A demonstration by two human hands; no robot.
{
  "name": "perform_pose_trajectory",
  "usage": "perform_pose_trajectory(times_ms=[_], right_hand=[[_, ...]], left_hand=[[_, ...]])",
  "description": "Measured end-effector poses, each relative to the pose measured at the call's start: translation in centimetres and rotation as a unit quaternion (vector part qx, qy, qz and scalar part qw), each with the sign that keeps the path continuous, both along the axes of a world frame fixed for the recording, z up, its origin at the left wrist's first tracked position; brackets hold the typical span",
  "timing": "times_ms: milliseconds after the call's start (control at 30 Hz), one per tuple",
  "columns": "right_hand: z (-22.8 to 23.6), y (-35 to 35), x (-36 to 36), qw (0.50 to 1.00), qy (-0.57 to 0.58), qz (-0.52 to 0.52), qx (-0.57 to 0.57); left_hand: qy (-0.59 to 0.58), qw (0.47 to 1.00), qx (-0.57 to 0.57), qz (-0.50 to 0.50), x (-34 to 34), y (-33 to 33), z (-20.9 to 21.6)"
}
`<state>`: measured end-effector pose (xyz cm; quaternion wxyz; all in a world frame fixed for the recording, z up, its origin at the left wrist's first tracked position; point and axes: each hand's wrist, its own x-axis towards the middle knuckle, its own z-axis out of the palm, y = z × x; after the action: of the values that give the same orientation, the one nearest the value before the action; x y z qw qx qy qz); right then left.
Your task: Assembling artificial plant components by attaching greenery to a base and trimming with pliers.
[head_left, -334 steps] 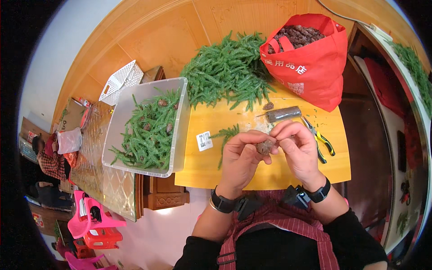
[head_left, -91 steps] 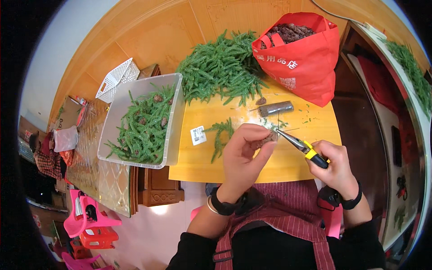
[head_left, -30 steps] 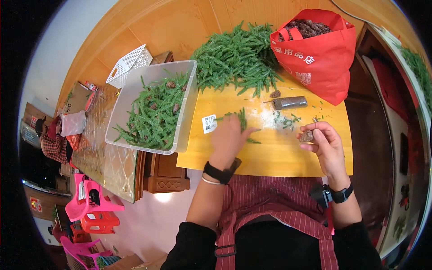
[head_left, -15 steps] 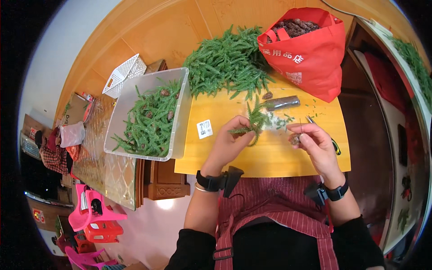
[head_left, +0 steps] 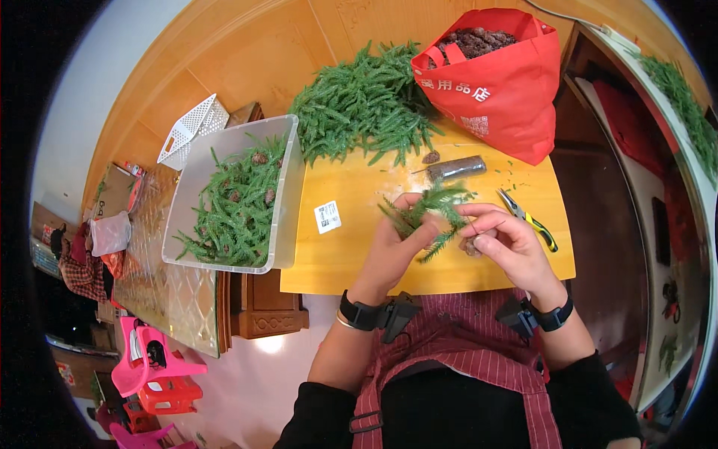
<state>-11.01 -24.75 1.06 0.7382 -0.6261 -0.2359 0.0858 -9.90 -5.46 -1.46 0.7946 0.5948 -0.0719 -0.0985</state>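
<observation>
A green artificial pine sprig is gripped in my left hand, its needles spreading over the fingers. My right hand pinches a small brown pinecone close to the sprig's right side. Both hands are just above the near part of the yellow tabletop. To the right of them lie pliers with yellow and black handles. Beyond the hands are a dark wrapped cylindrical bundle and a loose pinecone. Whether the pinecone's wire touches the sprig cannot be made out.
A heap of green sprigs covers the table's far side, beside a red bag full of pinecones. At left stands a clear plastic bin of sprigs with pinecones. A white label lies nearby. Pink chairs stand lower left.
My hands have come together, the right moving left with the pinecone toward the sprig. The sprig is now tilted to the right. The whole view has shifted slightly.
</observation>
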Motion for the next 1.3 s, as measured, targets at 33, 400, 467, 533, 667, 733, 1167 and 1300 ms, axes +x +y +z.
perform_pose_trajectory(times_ms=[33,400,467,533,667,733,1167,1300], right_hand=[[0.0,0.0,0.0,1.000,0.000,0.001,0.000],[-0.2,0.0,0.0,0.998,0.009,0.019,-0.056],[0.0,0.0,-0.1,0.998,0.019,0.013,-0.050],[0.0,-0.1,-0.2,0.999,0.031,0.004,-0.044],[-0.1,-0.2,-0.2,0.999,0.018,-0.008,-0.041],[-0.2,-0.3,-0.2,0.999,0.019,-0.011,-0.041],[0.0,-0.2,-0.5,0.998,0.020,-0.036,-0.056],[-0.1,-0.3,-0.5,0.997,-0.009,-0.037,-0.070]], left_hand=[[-0.025,0.999,-0.026,-0.026,0.2,0.2,-0.4],[0.058,0.989,-0.131,-0.036,-0.2,-0.9,1.4],[0.049,0.977,-0.198,-0.059,-0.2,-0.9,1.7],[0.061,0.972,-0.220,-0.061,-0.3,-1.0,2.1],[0.076,0.960,-0.260,-0.065,-0.4,-1.2,3.1],[0.081,0.968,-0.232,-0.057,-0.4,-1.1,2.9],[0.100,0.974,-0.205,0.004,-0.5,-1.5,1.7],[0.112,0.967,-0.228,0.027,-0.7,-1.8,2.0]])
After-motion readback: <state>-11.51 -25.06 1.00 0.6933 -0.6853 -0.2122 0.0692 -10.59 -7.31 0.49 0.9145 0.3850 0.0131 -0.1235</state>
